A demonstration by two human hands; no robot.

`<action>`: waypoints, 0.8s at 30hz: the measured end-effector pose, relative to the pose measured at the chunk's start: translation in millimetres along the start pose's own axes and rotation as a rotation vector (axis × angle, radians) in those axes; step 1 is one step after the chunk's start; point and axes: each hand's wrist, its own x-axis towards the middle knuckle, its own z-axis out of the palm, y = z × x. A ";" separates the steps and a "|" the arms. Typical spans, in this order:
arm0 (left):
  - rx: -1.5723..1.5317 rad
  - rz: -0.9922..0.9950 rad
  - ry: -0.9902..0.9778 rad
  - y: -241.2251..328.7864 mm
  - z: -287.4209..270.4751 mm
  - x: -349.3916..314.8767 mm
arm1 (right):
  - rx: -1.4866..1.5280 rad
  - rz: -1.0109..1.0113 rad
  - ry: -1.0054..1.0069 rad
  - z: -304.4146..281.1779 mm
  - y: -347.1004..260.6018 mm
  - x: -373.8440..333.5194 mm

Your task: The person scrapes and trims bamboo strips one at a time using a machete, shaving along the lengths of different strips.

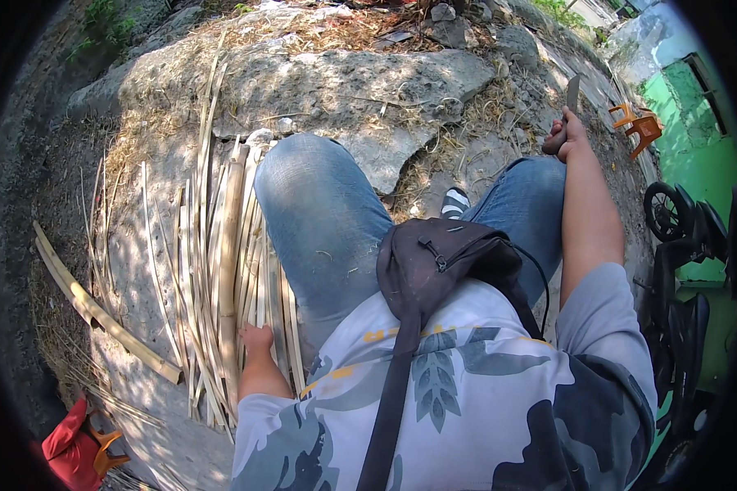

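I sit on rough concrete in blue jeans with a dark bag across my chest. My left hand reaches down by my left thigh and rests on a pile of pale split bamboo strips; whether it grips a strip I cannot tell. My right hand is stretched out beyond my right knee, closed around the handle of a knife whose blade points up and away.
A thick bamboo slat lies at the left. A red cloth bundle sits at lower left. Broken concrete slabs and dry straw lie ahead. Orange plastic chairs, a green wall and a dark motorbike stand at the right.
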 end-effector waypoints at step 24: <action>0.080 -0.025 -0.165 24.9 -33.5 -8.6 | -0.042 -0.032 -0.001 -1.2 0.6 -3.2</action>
